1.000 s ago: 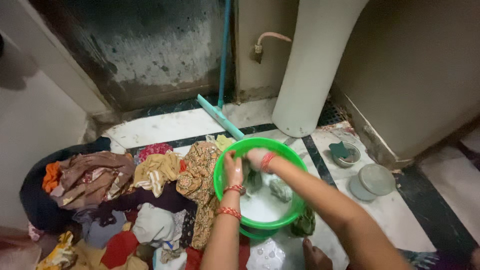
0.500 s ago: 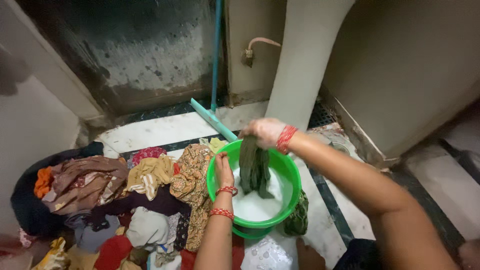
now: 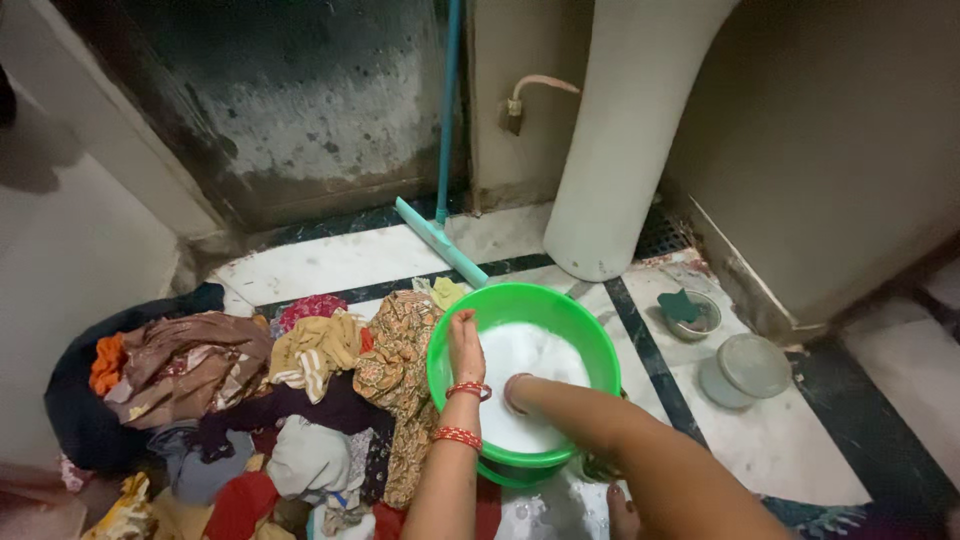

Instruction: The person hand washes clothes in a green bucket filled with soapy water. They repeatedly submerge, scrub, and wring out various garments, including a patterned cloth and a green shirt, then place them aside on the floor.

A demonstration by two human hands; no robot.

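Your right hand (image 3: 515, 392) has plunged the dark cloth under the suds in the green tub (image 3: 600, 350); its grip is hidden. Your left hand (image 3: 464, 345) pinches the rim at nine o'clock.

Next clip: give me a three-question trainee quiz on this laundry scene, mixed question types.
1. True or false: the right hand is plunged into the foamy water.
2. What does the left hand touch? A) teal squeegee B) green tub's rim C) steel bowl
3. On which side of the green tub does the clothes pile lie in the picture?

Key: 1 true; 2 B; 3 the left.
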